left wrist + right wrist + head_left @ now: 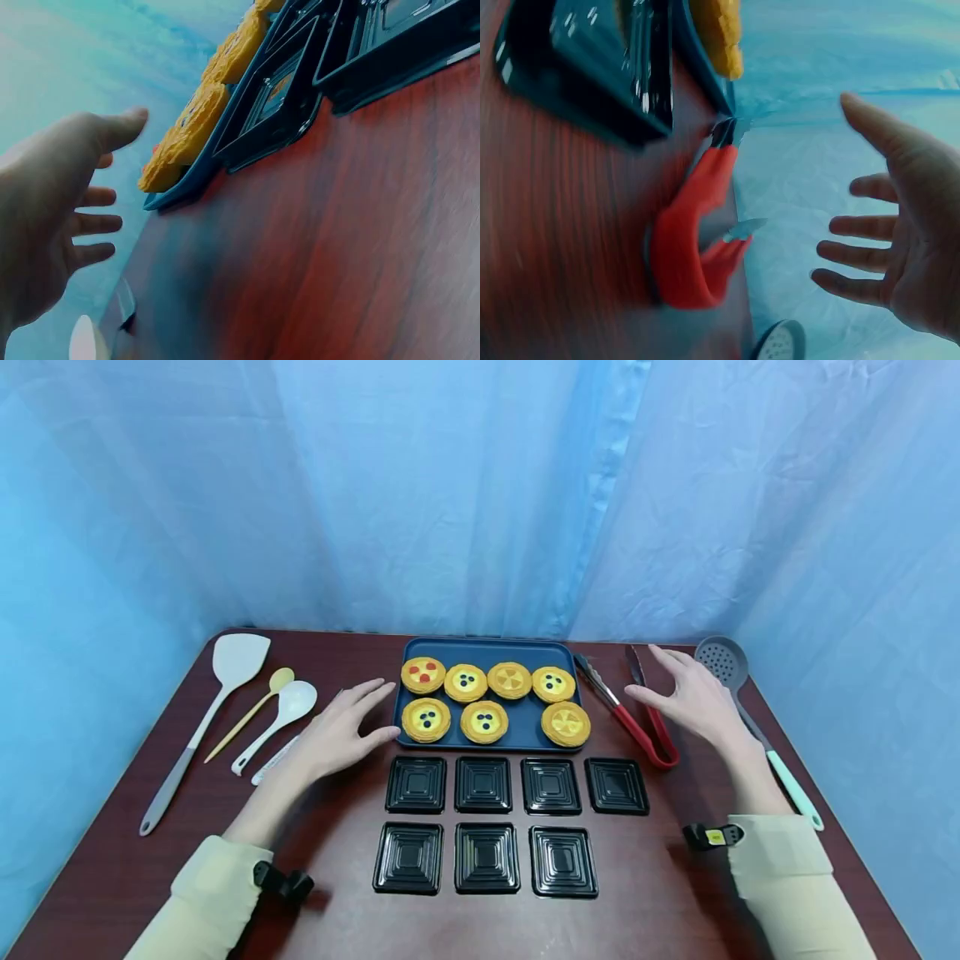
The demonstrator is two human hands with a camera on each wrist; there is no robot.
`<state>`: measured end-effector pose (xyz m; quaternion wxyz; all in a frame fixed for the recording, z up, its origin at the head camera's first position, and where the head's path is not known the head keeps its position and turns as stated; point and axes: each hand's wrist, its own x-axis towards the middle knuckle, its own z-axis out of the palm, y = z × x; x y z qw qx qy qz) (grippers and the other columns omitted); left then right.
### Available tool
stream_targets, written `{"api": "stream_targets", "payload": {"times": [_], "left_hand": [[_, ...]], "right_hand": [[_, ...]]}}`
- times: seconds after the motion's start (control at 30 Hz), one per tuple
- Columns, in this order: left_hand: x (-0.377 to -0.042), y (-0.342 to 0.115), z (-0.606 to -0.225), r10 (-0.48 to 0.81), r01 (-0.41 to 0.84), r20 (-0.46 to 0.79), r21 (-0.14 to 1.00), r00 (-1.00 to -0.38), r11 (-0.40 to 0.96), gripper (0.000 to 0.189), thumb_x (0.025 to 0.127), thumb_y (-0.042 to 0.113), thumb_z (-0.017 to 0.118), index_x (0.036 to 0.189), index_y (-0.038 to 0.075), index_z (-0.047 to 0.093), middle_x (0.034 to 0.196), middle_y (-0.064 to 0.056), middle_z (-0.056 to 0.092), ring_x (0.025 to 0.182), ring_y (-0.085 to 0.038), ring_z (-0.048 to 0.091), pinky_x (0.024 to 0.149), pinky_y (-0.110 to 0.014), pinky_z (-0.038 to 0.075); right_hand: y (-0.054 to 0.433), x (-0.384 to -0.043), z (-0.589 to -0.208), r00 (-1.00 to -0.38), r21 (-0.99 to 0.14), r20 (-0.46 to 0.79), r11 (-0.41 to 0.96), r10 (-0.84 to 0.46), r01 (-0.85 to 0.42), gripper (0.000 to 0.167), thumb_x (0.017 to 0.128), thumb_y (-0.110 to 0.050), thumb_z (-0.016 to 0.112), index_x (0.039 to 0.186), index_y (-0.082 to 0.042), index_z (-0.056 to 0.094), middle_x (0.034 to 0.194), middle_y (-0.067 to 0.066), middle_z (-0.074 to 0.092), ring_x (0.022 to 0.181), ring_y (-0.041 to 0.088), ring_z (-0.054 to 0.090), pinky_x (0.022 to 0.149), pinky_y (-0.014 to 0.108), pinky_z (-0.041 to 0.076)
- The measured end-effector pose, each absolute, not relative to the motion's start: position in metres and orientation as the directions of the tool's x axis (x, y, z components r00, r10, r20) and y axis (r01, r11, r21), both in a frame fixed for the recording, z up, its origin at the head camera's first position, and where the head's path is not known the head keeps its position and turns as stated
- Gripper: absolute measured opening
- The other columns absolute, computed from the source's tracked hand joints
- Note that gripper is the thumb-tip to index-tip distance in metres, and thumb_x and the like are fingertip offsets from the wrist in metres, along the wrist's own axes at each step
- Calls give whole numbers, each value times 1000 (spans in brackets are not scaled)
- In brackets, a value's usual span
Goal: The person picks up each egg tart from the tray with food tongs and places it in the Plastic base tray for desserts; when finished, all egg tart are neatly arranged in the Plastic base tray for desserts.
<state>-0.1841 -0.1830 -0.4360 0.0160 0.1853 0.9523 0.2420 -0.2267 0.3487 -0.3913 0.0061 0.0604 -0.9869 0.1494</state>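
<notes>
My left hand (341, 735) hovers by the left end of a blue baking tray (517, 742), fingers spread, holding nothing. Several egg tarts (483, 722) lie on that tray in two rows, some with dark dots, one with red pieces (426, 677). Over at the right, my right hand (697, 697) is raised with its fingers apart and nothing in it. Nearest to it are red-handled tongs (647, 733), lying splayed on the table; the right wrist view shows their red grips (686, 247) below the hand. Small black square trays (483, 785) stand in two rows before the baking tray.
Left on the dark wooden table (330, 927) lie a white spatula (232, 662), a yellow spoon (251, 714), a white ladle (292, 702) and a partly hidden utensil (273, 760). A grey skimmer (723, 662) lies at the right edge. Blue curtains (420, 502) hang behind.
</notes>
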Motion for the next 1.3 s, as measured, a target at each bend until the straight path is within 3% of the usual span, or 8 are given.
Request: {"api": "stream_targets", "payload": {"times": [0.37, 0.6, 1.0, 1.13, 1.3], "left_hand": [[-186, -175, -462, 339, 239, -47, 621, -939, 747, 75, 101, 44, 65, 162, 14, 35, 170, -18, 26, 156, -45, 25, 120, -71, 27], [-189, -173, -468, 324, 227, -46, 622, -945, 749, 75, 100, 46, 65, 162, 16, 36, 171, -17, 26, 159, -43, 20, 121, -71, 25], [-189, -177, -464, 316, 197, -89, 616, -944, 763, 75, 99, 43, 66, 162, 16, 35, 171, -19, 23, 161, -43, 12, 122, -74, 19], [-191, -176, -463, 321, 190, -101, 628, -942, 754, 76, 99, 43, 67, 163, 16, 34, 171, -19, 22, 161, -43, 11, 122, -75, 17], [-194, -177, -461, 342, 195, -111, 642, -933, 741, 77, 99, 43, 67, 163, 16, 34, 172, -19, 22, 161, -43, 10, 122, -75, 16]], "right_hand": [[345, -219, -423, -986, -334, -153, 943, -66, -11, 117, 87, -78, 60, 163, 1, 20, 162, 33, 30, 146, 52, 34, 113, 74, 34], [343, -219, -430, -986, -298, -141, 954, -87, -41, 113, 89, -67, 68, 157, 11, 26, 147, 38, 44, 131, 52, 47, 106, 71, 43], [333, -231, -441, -988, -271, -138, 962, -68, -28, 98, 92, -50, 72, 154, 14, 29, 137, 37, 44, 119, 47, 51, 102, 65, 47], [335, -231, -438, -986, -307, -155, 952, -59, -9, 99, 93, -47, 71, 156, 14, 25, 141, 39, 41, 120, 48, 50, 104, 65, 47], [345, -230, -432, -981, -402, -183, 915, -58, 21, 98, 95, -50, 69, 156, 13, 27, 134, 36, 48, 112, 43, 50, 95, 62, 51]]}}
